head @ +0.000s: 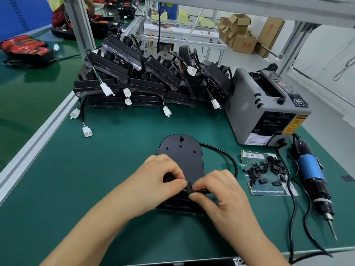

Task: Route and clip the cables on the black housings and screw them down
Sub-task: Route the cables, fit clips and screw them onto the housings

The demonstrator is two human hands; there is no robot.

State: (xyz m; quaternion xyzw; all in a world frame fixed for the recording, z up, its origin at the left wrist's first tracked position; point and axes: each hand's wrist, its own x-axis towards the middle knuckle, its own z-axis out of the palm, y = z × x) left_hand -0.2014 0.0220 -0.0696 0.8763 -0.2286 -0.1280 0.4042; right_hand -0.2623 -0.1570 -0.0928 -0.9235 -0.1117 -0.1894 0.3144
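One black housing (182, 150) lies flat on the green bench (115, 150), its long axis running near to far and its near end under both hands. The left hand (163, 175), fingers curled, pinches the single black clip (190, 187) from the left. The right hand (221, 191) pinches that clip and the one black cable (221, 151) through it, which loops out to the right. Further right lie a card of loose clips and screws (267, 169), too heaped to count, and one electric screwdriver (311, 175), nearest the right hand.

Housing (182, 160) mid-mat; housing stack (146, 79) behind; screwdriver (315, 181) right
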